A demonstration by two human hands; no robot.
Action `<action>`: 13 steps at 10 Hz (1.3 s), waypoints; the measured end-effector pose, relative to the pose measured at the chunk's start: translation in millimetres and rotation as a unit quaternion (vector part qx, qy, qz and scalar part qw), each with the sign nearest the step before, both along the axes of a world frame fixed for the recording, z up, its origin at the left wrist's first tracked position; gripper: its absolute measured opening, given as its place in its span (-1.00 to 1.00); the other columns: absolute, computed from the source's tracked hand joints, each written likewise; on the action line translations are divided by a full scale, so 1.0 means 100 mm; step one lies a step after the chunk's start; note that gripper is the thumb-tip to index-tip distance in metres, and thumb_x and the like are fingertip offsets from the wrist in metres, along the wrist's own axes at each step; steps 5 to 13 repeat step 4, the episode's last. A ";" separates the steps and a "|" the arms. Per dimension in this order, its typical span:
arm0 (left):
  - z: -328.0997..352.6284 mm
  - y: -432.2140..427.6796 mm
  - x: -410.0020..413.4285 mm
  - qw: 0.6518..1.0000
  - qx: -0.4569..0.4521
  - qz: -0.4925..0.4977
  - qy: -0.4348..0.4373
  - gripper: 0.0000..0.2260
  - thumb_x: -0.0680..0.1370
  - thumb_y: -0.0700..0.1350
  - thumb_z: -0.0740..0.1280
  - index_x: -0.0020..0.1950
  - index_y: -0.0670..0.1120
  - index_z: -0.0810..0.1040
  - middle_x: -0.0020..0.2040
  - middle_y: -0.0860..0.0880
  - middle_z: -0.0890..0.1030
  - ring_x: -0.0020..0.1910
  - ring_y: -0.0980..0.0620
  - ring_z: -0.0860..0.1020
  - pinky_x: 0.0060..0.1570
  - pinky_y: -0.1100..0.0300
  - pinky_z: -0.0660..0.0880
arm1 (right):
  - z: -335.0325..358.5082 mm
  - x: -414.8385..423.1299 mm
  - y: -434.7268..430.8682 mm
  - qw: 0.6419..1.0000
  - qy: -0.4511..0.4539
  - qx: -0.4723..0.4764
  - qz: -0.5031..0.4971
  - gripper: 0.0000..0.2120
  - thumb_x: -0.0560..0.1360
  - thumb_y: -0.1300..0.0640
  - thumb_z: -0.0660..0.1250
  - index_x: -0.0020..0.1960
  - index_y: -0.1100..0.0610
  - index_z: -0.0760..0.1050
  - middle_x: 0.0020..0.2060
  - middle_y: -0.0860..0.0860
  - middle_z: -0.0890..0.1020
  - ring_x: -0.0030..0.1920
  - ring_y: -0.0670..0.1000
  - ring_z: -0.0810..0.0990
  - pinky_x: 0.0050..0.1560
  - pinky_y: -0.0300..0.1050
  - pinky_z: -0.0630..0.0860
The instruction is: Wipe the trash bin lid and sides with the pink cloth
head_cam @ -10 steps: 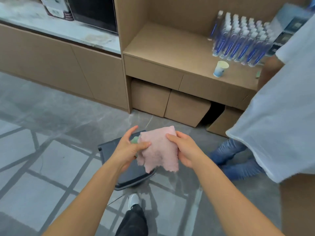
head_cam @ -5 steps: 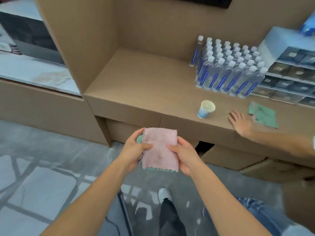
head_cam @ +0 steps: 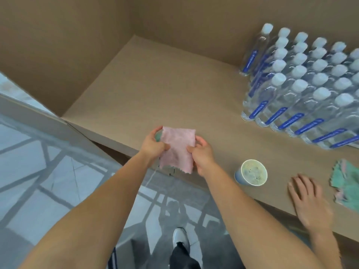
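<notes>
The pink cloth (head_cam: 177,149) is folded into a small rectangle and held up in front of me, over the front edge of a brown counter (head_cam: 174,90). My left hand (head_cam: 153,146) pinches its left edge. My right hand (head_cam: 202,154) pinches its right edge. A bit of green shows behind the cloth by my left thumb. The trash bin is out of view.
Several clear water bottles (head_cam: 303,90) with blue labels stand in rows at the back right of the counter. A paper cup (head_cam: 251,172) sits near the counter edge. Another person's hand (head_cam: 308,199) rests flat on the counter beside a green cloth (head_cam: 345,183). My shoe (head_cam: 180,237) is on the grey floor below.
My view has risen from the floor and the bin to the counter. Both hands have kept hold of the pink cloth and brought it up over the counter edge.
</notes>
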State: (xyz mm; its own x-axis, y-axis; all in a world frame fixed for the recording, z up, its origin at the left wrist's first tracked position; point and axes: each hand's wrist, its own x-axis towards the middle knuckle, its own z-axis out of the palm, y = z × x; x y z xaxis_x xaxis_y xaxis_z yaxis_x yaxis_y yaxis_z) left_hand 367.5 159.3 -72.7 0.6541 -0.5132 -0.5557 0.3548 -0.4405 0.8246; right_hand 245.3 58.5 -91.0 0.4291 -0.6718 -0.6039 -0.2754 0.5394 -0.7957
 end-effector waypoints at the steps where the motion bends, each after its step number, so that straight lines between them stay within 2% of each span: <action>1: -0.11 -0.08 0.05 0.998 0.029 -0.024 -0.044 -0.30 0.45 -0.44 0.34 0.51 0.04 0.32 0.39 -0.14 0.48 0.06 -0.07 0.58 -0.16 0.09 0.60 | -0.14 0.04 -0.15 0.999 0.024 -0.028 0.013 -0.52 0.54 0.47 0.22 0.31 0.02 0.48 -0.08 -0.06 0.66 -0.04 0.02 0.65 0.01 -0.02 0.65; 2: -0.09 -0.06 0.09 0.991 0.075 -0.051 -0.097 -0.30 0.45 -0.38 0.37 0.53 -0.01 0.28 0.44 -0.15 0.43 0.31 -0.18 0.49 0.12 -0.08 0.57 | -0.12 0.01 -0.21 0.995 0.067 -0.066 0.027 -0.45 0.52 0.41 0.21 0.38 -0.06 0.43 -0.05 -0.12 0.65 -0.05 -0.03 0.64 -0.06 -0.12 0.61; 3: 0.04 0.05 0.16 0.966 0.160 -0.076 -0.188 -0.37 0.46 -0.29 0.39 0.50 -0.09 0.31 0.39 -0.17 0.49 0.28 -0.19 0.51 0.08 0.04 0.57 | -0.02 -0.04 -0.19 0.970 0.167 -0.159 0.075 -0.49 0.53 0.27 0.26 0.47 0.07 0.39 0.26 0.11 0.60 0.21 0.17 0.60 0.27 0.03 0.53; 4: 0.32 0.23 0.21 0.935 0.225 -0.115 -0.250 -0.49 0.50 -0.19 0.37 0.45 -0.14 0.37 0.28 -0.21 0.57 0.24 -0.20 0.53 0.17 0.07 0.49 | 0.25 -0.09 -0.15 0.921 0.244 -0.258 0.160 -0.54 0.54 0.15 0.29 0.43 0.13 0.42 0.35 0.21 0.47 0.33 0.26 0.51 0.34 0.00 0.44; 13: 0.32 0.23 0.21 0.935 0.225 -0.115 -0.250 -0.49 0.50 -0.19 0.37 0.45 -0.14 0.37 0.28 -0.21 0.57 0.24 -0.20 0.53 0.17 0.07 0.49 | 0.25 -0.09 -0.15 0.921 0.244 -0.258 0.160 -0.54 0.54 0.15 0.29 0.43 0.13 0.42 0.35 0.21 0.47 0.33 0.26 0.51 0.34 0.00 0.44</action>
